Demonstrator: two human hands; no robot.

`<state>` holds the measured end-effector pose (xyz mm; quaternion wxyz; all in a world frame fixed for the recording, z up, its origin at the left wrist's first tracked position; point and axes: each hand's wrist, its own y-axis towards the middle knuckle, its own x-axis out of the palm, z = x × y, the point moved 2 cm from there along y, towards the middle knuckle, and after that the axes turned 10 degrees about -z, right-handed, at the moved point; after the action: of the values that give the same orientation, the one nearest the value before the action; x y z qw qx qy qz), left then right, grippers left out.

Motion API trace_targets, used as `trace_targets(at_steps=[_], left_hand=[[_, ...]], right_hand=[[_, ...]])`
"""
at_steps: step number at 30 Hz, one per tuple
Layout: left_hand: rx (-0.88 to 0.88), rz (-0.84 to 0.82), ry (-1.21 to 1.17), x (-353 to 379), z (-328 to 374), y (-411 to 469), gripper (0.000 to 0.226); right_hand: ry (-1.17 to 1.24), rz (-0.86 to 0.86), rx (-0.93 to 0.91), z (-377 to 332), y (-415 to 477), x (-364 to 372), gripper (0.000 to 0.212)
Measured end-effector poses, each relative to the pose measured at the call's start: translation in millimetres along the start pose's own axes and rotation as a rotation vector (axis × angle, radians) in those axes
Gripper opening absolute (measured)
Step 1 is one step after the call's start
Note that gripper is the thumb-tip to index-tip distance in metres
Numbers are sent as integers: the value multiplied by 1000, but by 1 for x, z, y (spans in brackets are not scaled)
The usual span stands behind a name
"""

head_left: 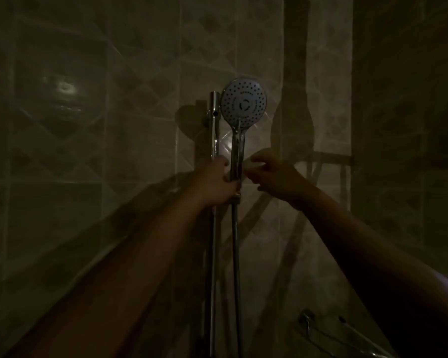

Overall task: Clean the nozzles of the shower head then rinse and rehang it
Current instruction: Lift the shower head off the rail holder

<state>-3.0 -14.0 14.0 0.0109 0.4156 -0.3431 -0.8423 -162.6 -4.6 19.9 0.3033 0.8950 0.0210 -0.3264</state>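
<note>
A: Starting at the left, what is there?

B: Tiled wall [62,151], dim, with bare room beside the rail [214,140]. The left hand [217,182] reaches up with the arm stretched, its grip closed around the bottom of the shower head [243,104] handle, just beside the rail.

A: And the shower head itself?

B: Upright next to the rail's top, nozzle face toward the camera; the hose [235,254] drops straight down from the handle (close along the rail).

A: The right hand [272,174]?

B: Arm raised too, fingers curled just right of the handle; too blurred to tell whether that grip touches or pinches anything. Farther right, a wall shelf [331,158], near the hand, and a metal rack [347,337] low down.
</note>
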Motion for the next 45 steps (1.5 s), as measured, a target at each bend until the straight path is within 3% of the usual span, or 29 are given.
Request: trace_targets(at_steps=[3, 10, 15, 20, 23, 28, 37, 40, 43, 45], left_hand=[[-48, -139, -148, 9, -2, 10, 46], [-45, -220, -286, 20, -17, 22, 54], [-22, -153, -309, 32, -20, 30, 63], [19, -65, -400, 24, -6, 38, 55], [104, -34, -383, 19, 20, 46, 49], [171, -133, -403, 47, 77, 39, 39], [269, -335, -704, 120, 182, -30, 33], [227, -438, -827, 154, 212, -63, 21], [189, -578, -920, 190, 240, -102, 25], [136, -744, -1100, 216, 260, -134, 32]], right_hand=[[121, 37, 3, -8, 25, 2, 61], [261, 23, -43, -21, 59, 6, 53], [329, 17, -54, -16, 64, 2, 54], [294, 74, -97, -31, 60, -17, 41], [283, 153, -129, -43, 49, -47, 45], [163, 208, -90, -42, -2, -102, 46], [29, 230, 15, -19, -137, -176, 33], [25, 260, 18, -7, -191, -193, 25], [58, 254, 16, 7, -248, -202, 9], [58, 261, 46, 16, -288, -207, 20]])
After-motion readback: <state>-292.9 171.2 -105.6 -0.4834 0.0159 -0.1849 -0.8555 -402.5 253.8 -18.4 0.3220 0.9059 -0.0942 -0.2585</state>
